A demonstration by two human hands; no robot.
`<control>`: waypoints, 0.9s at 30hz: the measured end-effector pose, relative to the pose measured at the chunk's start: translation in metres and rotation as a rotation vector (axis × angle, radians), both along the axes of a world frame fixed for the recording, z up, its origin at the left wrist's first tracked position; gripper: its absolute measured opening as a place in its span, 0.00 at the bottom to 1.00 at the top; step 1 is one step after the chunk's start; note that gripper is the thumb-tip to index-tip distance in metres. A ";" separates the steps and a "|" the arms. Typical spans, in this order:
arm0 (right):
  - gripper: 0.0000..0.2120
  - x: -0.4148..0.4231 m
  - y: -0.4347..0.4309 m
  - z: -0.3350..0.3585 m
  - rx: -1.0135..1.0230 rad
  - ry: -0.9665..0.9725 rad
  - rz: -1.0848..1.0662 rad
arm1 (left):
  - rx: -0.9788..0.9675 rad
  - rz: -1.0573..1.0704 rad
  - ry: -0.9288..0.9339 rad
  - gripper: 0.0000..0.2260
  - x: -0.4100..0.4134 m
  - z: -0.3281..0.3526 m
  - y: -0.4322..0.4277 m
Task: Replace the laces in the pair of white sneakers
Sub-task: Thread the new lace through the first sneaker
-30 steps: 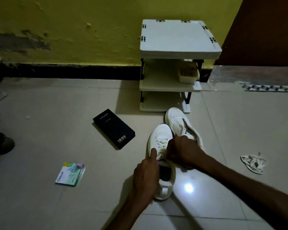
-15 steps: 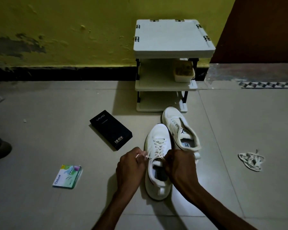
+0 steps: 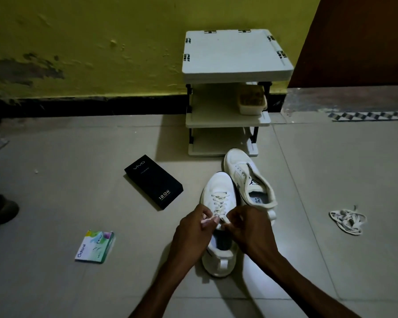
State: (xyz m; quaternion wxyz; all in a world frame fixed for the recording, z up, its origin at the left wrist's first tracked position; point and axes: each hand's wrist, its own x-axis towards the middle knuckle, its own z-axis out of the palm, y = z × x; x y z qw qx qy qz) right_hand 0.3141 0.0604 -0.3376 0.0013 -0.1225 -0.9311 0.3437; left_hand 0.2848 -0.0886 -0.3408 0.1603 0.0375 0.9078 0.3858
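You are sitting over a pale tiled floor that runs to a yellow wall on the far side. Against that wall, right of centre, stands a white three-tier rack with a small tub on its middle shelf.

Just near of the rack the two shoes lie side by side. The far sneaker lies on the right, angled, with its eyelets bare and its tongue open. The near sneaker sits directly in front of you, toe pointing away. To its left lies a black box, and nearer and further left a small printed packet. Well off to the right is a loose tangle of laces, by my reading the ones taken out.

The lace is already crossed up the near sneaker to the top eyelets. Your left hand pinches one end between thumb and fingertips, just left of the tongue. Your right hand is curled over the other side at the top eyelets and appears to pinch the other end, though its fingertips are partly hidden.

I judge you are finishing this first shoe: the threading is done and the ends are ready to tie. Next, even out the two ends, draw the crossings snug and knot them over the tongue. Then the far sneaker needs lacing from the toe upward.
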 end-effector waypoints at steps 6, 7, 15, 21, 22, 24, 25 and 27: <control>0.06 -0.001 0.002 0.004 0.054 0.002 0.029 | -0.203 -0.009 0.309 0.08 0.006 0.002 0.005; 0.06 -0.002 0.002 0.005 0.057 0.010 0.027 | -0.234 -0.010 0.332 0.08 0.008 0.003 0.006; 0.05 -0.001 0.002 0.014 0.070 -0.005 0.056 | -0.269 -0.017 0.346 0.18 0.013 -0.003 0.005; 0.05 0.001 0.001 0.014 0.083 -0.028 0.038 | -0.208 0.018 0.450 0.14 0.019 -0.008 0.012; 0.05 0.002 0.002 0.015 0.074 -0.028 0.039 | -0.210 0.013 0.447 0.14 0.019 -0.010 0.011; 0.06 0.002 0.006 0.018 0.068 -0.054 0.051 | -0.226 0.008 0.414 0.12 0.019 -0.007 0.006; 0.07 0.001 0.008 0.020 0.079 -0.083 0.071 | -0.233 0.008 0.367 0.11 0.018 -0.005 0.003; 0.06 -0.001 0.013 0.027 0.110 -0.125 0.110 | -0.222 0.025 0.302 0.10 0.016 -0.001 -0.003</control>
